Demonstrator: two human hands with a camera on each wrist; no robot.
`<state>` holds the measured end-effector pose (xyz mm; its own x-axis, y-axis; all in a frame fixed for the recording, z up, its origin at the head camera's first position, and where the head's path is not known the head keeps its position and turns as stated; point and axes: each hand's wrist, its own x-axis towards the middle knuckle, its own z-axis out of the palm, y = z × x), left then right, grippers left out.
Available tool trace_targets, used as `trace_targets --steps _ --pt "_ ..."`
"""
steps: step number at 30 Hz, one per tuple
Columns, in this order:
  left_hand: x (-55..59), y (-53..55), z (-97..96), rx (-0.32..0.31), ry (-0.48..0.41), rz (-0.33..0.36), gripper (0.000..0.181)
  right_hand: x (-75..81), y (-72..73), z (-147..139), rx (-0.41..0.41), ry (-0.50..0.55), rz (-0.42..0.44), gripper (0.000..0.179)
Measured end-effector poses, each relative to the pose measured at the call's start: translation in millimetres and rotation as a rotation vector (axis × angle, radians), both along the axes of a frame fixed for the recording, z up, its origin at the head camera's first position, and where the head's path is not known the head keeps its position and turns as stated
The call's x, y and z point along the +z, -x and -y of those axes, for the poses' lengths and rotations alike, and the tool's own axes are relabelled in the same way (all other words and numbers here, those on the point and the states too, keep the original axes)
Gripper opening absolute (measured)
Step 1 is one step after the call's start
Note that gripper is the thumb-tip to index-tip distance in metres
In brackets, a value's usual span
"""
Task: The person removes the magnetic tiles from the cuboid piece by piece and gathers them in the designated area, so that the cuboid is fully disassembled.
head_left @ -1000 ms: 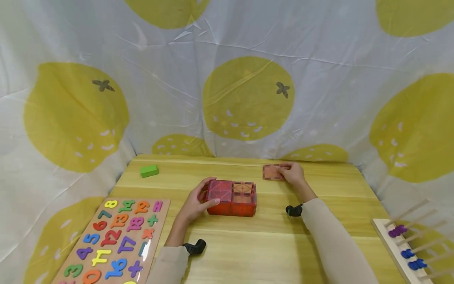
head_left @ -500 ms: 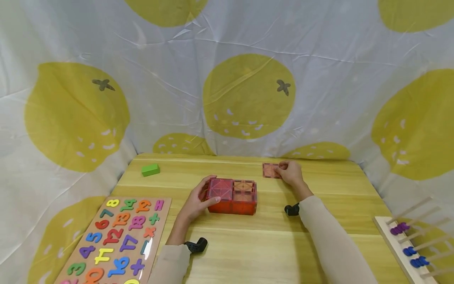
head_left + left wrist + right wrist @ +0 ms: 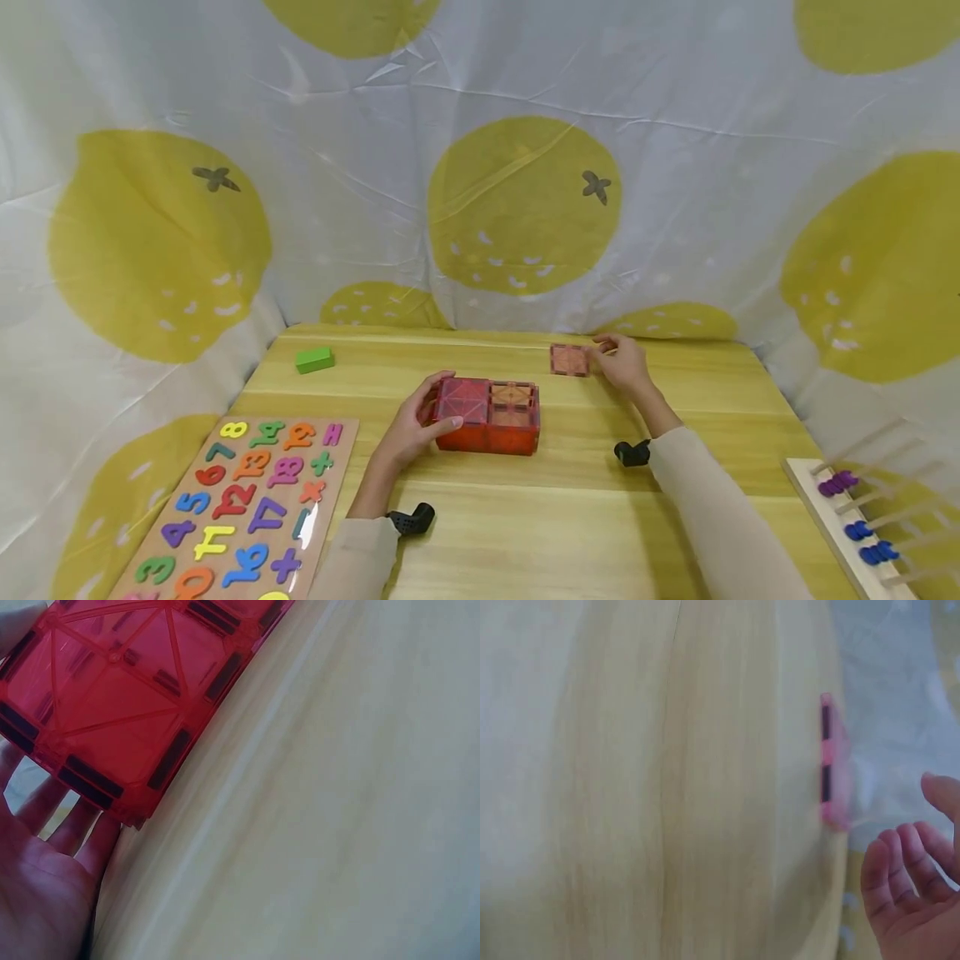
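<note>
A red see-through box of magnetic tiles [image 3: 487,437] stands mid-table. In the head view its top shows a red square tile at left and smaller orange squares at right. My left hand [image 3: 408,429] grips its left end, thumb over the near top edge and fingers round the far side. The left wrist view shows the box's red wall [image 3: 120,697] with dark magnets along its edges. Farther back lies a flat pinkish square magnetic tile [image 3: 569,360]. My right hand [image 3: 621,362] is just right of it, fingers loosely bent and apart from the tile [image 3: 832,761] in the right wrist view.
A green block [image 3: 315,360] lies at the back left. The number puzzle board [image 3: 341,483] occupies the front left, and a wooden bead rack [image 3: 817,508] stands at the right edge. A lemon-print cloth [image 3: 517,75] hangs behind the table.
My right fingers have come off the pinkish tile, and the hand has drawn back slightly to the right. My left hand keeps its hold on the box.
</note>
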<state>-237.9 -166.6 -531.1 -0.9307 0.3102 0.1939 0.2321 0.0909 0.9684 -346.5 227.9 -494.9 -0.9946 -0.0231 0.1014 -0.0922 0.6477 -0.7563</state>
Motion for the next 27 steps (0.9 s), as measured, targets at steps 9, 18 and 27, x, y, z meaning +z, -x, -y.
trace_targets --steps 9,18,27 --pt "-0.8 1.5 3.8 0.009 0.005 0.009 0.074 17.2 -32.3 5.1 0.146 0.121 -0.052 0.039" --pt "0.6 1.6 0.5 0.014 -0.016 0.018 0.075 24.4 -74.1 5.6 0.218 0.155 -0.033 0.048" --pt "0.7 0.7 -1.0 0.014 -0.022 0.028 0.076 20.2 -102.5 17.9 0.311 0.229 0.004 0.051"
